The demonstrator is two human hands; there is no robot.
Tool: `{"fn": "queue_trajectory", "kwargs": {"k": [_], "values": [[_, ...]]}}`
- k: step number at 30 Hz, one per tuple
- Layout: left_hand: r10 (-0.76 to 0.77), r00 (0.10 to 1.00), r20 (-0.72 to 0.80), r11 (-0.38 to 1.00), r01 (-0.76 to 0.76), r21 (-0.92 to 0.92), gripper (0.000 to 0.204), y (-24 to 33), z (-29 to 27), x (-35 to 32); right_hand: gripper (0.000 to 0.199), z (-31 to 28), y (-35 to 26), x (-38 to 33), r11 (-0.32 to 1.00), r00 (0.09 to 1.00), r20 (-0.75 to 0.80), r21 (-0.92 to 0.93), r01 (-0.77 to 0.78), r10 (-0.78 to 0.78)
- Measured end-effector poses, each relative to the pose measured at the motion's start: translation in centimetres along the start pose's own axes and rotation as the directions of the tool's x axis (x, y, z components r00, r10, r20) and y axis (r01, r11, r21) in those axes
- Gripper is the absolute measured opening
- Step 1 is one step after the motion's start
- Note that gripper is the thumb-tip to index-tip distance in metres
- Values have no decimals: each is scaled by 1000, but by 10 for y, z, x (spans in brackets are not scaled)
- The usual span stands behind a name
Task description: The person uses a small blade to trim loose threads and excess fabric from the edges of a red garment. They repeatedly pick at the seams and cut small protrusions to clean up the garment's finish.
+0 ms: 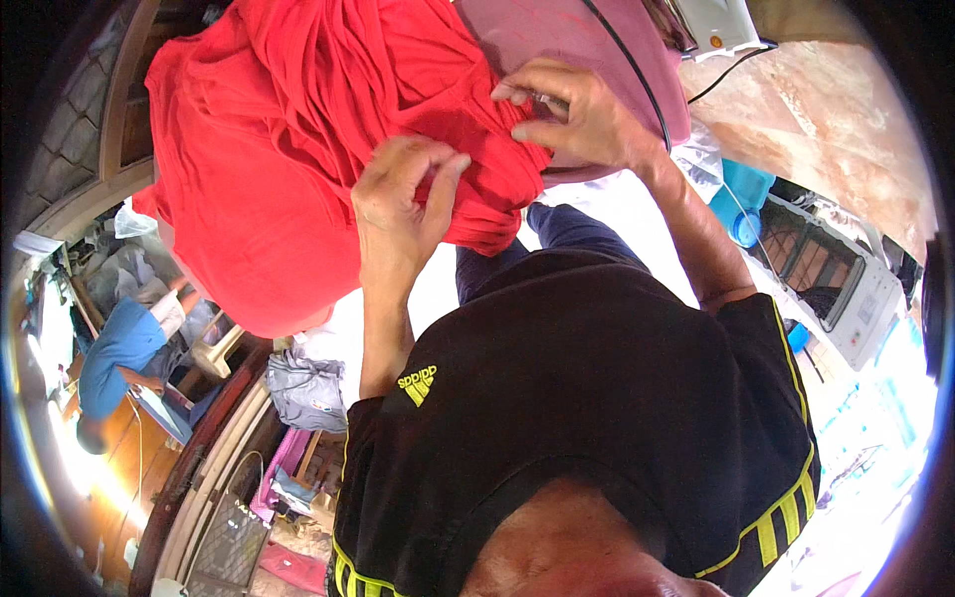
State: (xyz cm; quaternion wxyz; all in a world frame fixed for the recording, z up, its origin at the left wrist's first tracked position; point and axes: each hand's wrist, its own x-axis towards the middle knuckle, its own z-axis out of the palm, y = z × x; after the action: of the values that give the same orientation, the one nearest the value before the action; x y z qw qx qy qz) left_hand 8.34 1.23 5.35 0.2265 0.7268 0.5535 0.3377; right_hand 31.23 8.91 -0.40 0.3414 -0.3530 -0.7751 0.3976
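A large heap of red cloth [288, 129], gathered in folds, spreads in front of me and hangs down at the left. My left hand [403, 184] is closed at its near folds, thumb and forefinger drawn together on the fabric; its other fingertips are hidden. At the cloth's right edge, my right hand [572, 109] curves over the folds with a gap between thumb and fingers. Under the cloth's right side lies a dull pink surface [587, 60]; whether it is fabric or a padded top, I cannot tell.
A black cable [637, 70] runs across the pink surface near a white machine-like object [721, 25]. At right are a turquoise container [741, 194] and a white-framed appliance [826, 269]. Another person in a blue shirt [119, 348] is at far left, near a grey bag [306, 388].
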Motion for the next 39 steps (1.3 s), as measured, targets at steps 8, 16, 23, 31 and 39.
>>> {"fn": "queue_trajectory", "kwargs": {"k": [8,16,23,31,39], "values": [[84,994,-76,937,-53,346,29,-35,19,26,18,21,10,-15,993,988,-99,-39,114,-118],[188,982,-17,980,-188,-68,31,-2,44,31,8,19,5,-26,826,950,-44,507,-247,311],[124,984,129,992,-119,-50,14,-13,59,38,13,16,3,-24,814,942,-48,519,-260,332],[5,986,164,954,45,-297,4,-20,43,38,26,-3,-4,-35,989,988,52,40,-145,143],[58,984,169,960,-9,-279,5,-16,41,43,18,3,-6,-21,997,1000,14,-73,-6,7]]}}
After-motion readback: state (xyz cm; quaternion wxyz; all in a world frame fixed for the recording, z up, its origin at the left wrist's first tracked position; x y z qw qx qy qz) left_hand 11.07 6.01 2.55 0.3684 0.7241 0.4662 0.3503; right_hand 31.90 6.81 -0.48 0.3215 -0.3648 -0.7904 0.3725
